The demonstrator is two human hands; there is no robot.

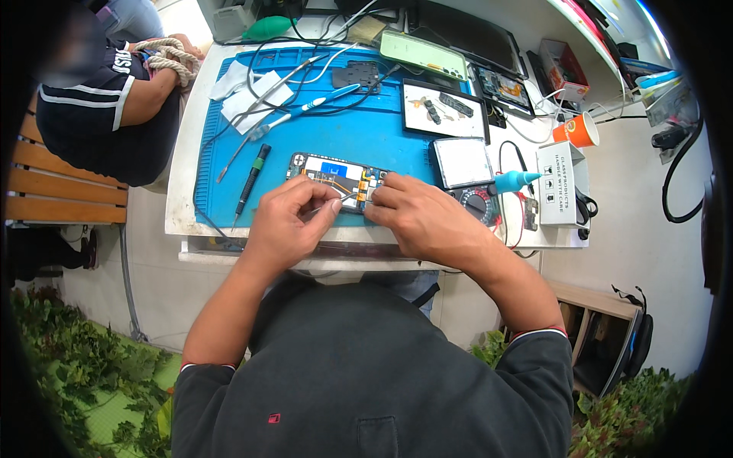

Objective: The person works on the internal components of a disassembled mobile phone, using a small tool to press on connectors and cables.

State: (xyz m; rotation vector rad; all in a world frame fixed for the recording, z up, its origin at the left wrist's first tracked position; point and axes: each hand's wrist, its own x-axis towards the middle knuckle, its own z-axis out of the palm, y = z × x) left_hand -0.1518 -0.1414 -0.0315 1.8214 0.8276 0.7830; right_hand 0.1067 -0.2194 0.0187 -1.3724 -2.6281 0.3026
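An opened phone (334, 169) lies on the blue work mat (305, 141) near the desk's front edge, its inner parts and orange flex cable showing. My left hand (294, 217) is closed at its lower left, pinching a thin grey tool (349, 196) whose tip reaches onto the inner parts. At the right end, my right hand (427, 217) grips the phone's edge between thumb and fingers. Left of the phone lies a black and green screwdriver (252, 181). A blue and white toothbrush (305, 105) rests farther back, beside white paper pieces (256, 98).
Right of the mat are a multimeter (478, 203), a turquoise-nozzled bottle (513, 181), a white box (551, 191) and an orange cup (578, 131). Behind sit a black-rimmed tray (416, 93) with small parts and a green panel (424, 55). Cables cross the mat. Another person (92, 107) sits at left.
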